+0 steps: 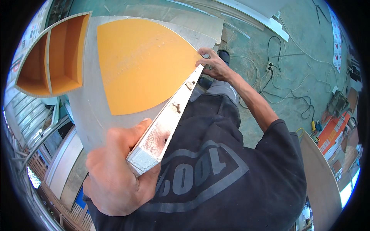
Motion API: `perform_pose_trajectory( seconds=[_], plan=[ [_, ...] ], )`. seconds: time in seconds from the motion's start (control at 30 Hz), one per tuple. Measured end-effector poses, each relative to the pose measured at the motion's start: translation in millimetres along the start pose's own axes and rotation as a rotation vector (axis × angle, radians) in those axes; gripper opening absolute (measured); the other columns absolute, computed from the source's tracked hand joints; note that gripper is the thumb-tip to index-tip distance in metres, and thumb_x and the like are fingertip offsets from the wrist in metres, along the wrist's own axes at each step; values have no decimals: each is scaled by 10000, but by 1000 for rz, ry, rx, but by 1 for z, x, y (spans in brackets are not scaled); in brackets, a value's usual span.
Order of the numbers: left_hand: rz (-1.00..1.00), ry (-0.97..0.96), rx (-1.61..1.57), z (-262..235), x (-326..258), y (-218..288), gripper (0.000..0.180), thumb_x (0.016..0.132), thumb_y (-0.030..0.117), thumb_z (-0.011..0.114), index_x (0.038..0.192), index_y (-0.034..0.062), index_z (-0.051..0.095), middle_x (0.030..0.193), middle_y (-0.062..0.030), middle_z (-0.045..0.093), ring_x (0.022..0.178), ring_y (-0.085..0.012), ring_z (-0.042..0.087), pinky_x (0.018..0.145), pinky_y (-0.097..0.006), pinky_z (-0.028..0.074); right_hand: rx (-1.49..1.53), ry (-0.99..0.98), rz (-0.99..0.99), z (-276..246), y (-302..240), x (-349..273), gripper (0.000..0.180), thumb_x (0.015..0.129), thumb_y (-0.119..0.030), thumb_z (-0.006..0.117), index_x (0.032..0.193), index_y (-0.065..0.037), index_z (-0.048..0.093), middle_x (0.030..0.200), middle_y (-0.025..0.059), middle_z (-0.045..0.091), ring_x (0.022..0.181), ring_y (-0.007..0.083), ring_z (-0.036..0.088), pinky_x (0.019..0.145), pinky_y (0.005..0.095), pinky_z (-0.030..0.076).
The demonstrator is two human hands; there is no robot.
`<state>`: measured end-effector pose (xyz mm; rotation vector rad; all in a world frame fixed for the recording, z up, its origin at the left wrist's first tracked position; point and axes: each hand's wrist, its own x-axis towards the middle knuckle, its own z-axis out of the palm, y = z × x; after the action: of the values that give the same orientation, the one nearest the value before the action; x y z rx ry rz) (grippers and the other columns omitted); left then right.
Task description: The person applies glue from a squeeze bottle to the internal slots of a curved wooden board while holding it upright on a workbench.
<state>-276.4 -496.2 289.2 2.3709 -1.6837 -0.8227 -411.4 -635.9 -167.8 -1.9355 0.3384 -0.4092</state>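
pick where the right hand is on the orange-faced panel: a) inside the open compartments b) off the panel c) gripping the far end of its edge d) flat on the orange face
c: the right hand grips the far end of the panel edge, while the left hand holds the near corner.

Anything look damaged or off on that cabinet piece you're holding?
The grey edge of the orange-faced panel looks rough and chipped between the left hand and right hand. Cables lie loose across the floor.
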Motion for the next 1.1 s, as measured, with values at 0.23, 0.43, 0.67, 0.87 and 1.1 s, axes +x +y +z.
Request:
perform_pose_trajectory(
  seconds=[0.23,0.43,0.67,0.87,1.1],
  plan=[
    [20,14,100,2,3,2,346,839,99,836,1100,-38,654,905,-203,756,684,-336,745,621,-367,581,-36,44,-16,1,0,-2,500,713,-65,870,1169,-209,724,1425,90,492,1368,331,476,1150,441,436],
    [-116,2,116,3,-9,17,264,899,149,735,1062,-30,632,840,-170,618,655,-388,630,615,-426,458,-82,77,-17,6,-4,-5,499,702,-62,860,1152,-220,712,1416,88,518,1356,336,499,1141,452,452],
    [17,-30,199,-1,2,5,343,825,93,817,1066,-81,647,957,-208,764,691,-311,752,637,-360,584,130,92,126,-2,-19,-6,472,776,-6,785,1208,-166,683,1446,99,523,1330,335,534,1064,424,523],
    [-54,-60,174,-6,-4,10,288,858,108,767,1077,-27,638,904,-182,694,730,-360,661,700,-414,487,174,155,160,-6,-24,-13,383,837,-9,751,1199,-110,673,1410,120,594,1227,345,630,969,377,583],
    [7,-84,245,-7,-4,9,303,861,141,768,1080,-36,656,993,-195,756,693,-354,674,683,-419,502,57,310,147,17,-23,-24,247,867,-17,752,1105,-63,706,1377,117,655,1212,323,668,975,382,588]
  ],
)
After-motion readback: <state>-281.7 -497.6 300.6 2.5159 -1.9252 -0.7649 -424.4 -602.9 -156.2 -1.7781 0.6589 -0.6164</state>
